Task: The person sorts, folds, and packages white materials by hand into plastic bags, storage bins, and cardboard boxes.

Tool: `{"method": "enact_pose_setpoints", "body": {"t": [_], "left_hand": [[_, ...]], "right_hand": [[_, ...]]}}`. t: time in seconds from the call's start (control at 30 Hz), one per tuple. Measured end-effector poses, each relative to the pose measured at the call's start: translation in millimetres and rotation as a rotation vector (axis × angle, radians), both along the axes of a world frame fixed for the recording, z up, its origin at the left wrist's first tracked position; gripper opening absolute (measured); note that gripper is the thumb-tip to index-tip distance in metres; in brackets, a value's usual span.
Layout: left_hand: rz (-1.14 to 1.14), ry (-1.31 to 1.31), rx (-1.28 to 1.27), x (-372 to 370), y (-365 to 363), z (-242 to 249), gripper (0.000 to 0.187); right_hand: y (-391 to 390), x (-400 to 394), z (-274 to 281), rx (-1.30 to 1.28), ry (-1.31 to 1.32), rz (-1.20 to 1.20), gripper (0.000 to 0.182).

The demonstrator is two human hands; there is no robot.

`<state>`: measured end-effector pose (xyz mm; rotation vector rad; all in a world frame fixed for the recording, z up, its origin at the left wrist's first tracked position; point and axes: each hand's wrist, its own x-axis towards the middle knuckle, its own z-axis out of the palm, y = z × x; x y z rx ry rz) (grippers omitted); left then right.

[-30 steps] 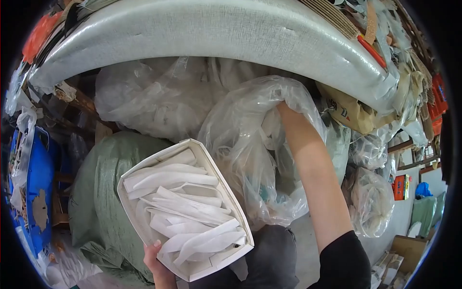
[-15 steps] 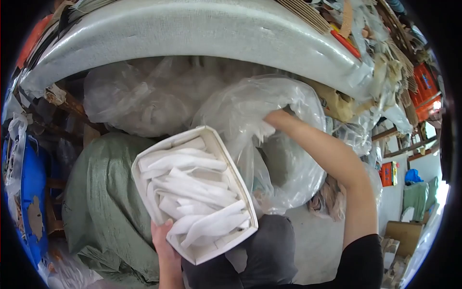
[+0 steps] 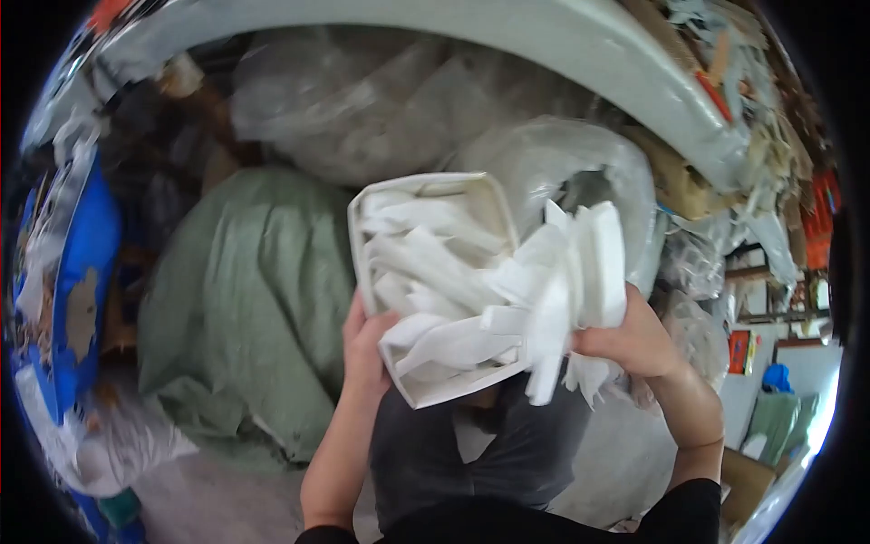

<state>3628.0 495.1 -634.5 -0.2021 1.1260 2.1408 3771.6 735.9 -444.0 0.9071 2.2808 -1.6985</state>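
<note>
A white open box (image 3: 501,201) is tilted above my lap, filled with folded strips of soft white material (image 3: 426,258). My left hand (image 3: 367,349) grips the box by its near left side, thumb over the rim. My right hand (image 3: 630,337) is closed around a loose bunch of white strips (image 3: 594,263) at the box's right edge. Some of these strips hang over the rim and overlap those inside. Behind my right hand stands a clear plastic bag (image 3: 634,195) with its mouth gaping.
A stuffed green woven sack (image 3: 245,308) sits on the left, beside a torn blue container (image 3: 86,281). More clear plastic bags (image 3: 353,109) lie under the white-covered table edge (image 3: 408,16). Cardboard and scraps (image 3: 716,63) pile up at the upper right.
My right hand has come out of the clear plastic bag with a bunch of white strips and moved to the box's right side. The box appears higher and further right in view.
</note>
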Motion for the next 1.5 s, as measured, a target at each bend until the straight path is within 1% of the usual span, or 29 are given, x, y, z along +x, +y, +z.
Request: {"method": "enact_pose_setpoints", "body": {"t": [0.03, 0.1, 0.17, 0.2, 0.23, 0.27, 0.3, 0.43, 0.47, 0.6, 0.63, 0.77, 0.83, 0.87, 0.9, 0.97, 1.07, 1.1, 1.13, 1.2, 1.27, 1.3, 1.43, 1.47, 1.5], "left_hand": [[0.025, -0.003, -0.023, 1.3, -3.9, 3.9, 0.065], [-0.013, 0.025, 0.032, -0.2, 1.4, 11.3, 0.062], [0.007, 0.016, 0.035, 0.0, 2.7, 11.1, 0.058], [0.018, 0.009, 0.031, -0.5, 0.4, 11.0, 0.055], [0.027, -0.001, 0.028, -1.2, -0.9, 10.3, 0.053], [0.041, -0.009, 0.029, -1.7, -1.8, 9.7, 0.051], [0.051, -0.008, 0.027, -2.1, -3.7, 8.9, 0.051], [0.091, -0.078, 0.063, -4.6, -8.9, 5.5, 0.05], [0.087, -0.08, 0.059, -5.1, -11.1, 2.2, 0.05], [0.03, -0.154, 0.143, -5.7, -16.5, -9.3, 0.051], [0.024, -0.15, 0.137, -5.6, -17.8, -8.0, 0.051], [0.009, -0.04, -0.019, -2.8, -22.4, -2.7, 0.053], [0.021, -0.036, -0.025, -1.0, -24.1, -3.5, 0.054], [0.031, -0.032, -0.025, -0.4, -24.3, -4.0, 0.056], [0.04, -0.028, -0.023, 0.2, -23.7, -5.0, 0.057], [0.046, -0.035, -0.019, 3.8, -23.1, -6.8, 0.058], [0.038, -0.123, 0.045, 4.9, -26.7, -14.4, 0.059], [0.042, -0.149, 0.061, 4.9, -28.2, -15.2, 0.059], [0.05, -0.148, 0.057, 4.6, -28.7, -14.7, 0.059], [0.039, -0.149, 0.049, 5.6, -30.5, -11.2, 0.057], [0.019, -0.148, 0.055, 5.7, -28.0, -8.3, 0.056], [0.018, -0.149, 0.055, 6.6, -27.4, -8.0, 0.056], [0.063, -0.159, 0.14, 8.2, -31.3, -7.6, 0.057], [0.069, -0.158, 0.141, 9.1, -32.0, -8.4, 0.057], [0.063, -0.147, 0.122, 10.7, -32.5, -10.4, 0.057]], "right_hand": [[-7.7, -13.4, -10.2, -0.023, -0.003, 0.025, 0.062], [-17.8, -43.7, -34.4, 0.304, 0.189, 0.221, 0.074], [-26.0, -68.7, -55.6, 0.468, 0.027, 0.407, 0.082], [-31.4, -70.6, -75.0, 0.463, 0.031, 0.415, 0.082], [-36.4, -68.5, -97.1, 0.569, 0.064, 0.588, 0.086], [-41.5, -67.9, -105.8, 0.678, 0.101, 0.764, 0.091], [-44.7, -65.4, -107.4, 0.677, 0.105, 0.774, 0.091], [-56.2, -58.1, -97.9, 0.855, 0.364, 0.908, 0.098], [-58.2, -59.1, -99.6, 0.852, 0.362, 0.904, 0.098], [-56.3, -67.7, -105.5, 0.964, 0.49, 1.001, 0.099], [-54.5, -67.8, -106.9, 0.963, 0.492, 0.991, 0.099], [-43.0, -68.9, -110.7, 0.663, 0.528, 0.89, 0.085], [-33.9, -70.2, -94.9, 0.561, 0.506, 0.81, 0.073], [-24.1, -67.5, -92.1, 0.56, 0.508, 0.812, 0.073], [-11.7, -62.8, -89.7, 0.543, 0.57, 0.761, 0.065], [-5.3, -58.9, -78.8, 0.525, 0.62, 0.709, 0.058], [-11.2, -58.3, -43.7, 0.39, 0.437, 0.7, 0.055], [-14.0, -60.6, -40.4, 0.341, 0.381, 0.699, 0.054], [-22.5, -58.8, -46.7, 0.486, 0.441, 0.777, 0.053], [-38.5, -59.4, -73.1, 0.616, 0.5, 0.839, 0.052], [-39.9, -70.3, -99.5, 0.847, 0.612, 0.839, 0.053], [-36.7, -73.1, -98.7, 0.847, 0.611, 0.839, 0.053], [-25.5, -91.8, -93.0, 0.631, 0.246, 0.687, 0.051], [-24.3, -97.6, -93.9, 0.631, 0.248, 0.693, 0.051], [-23.6, -103.3, -96.3, 0.615, 0.269, 0.632, 0.051]]}}
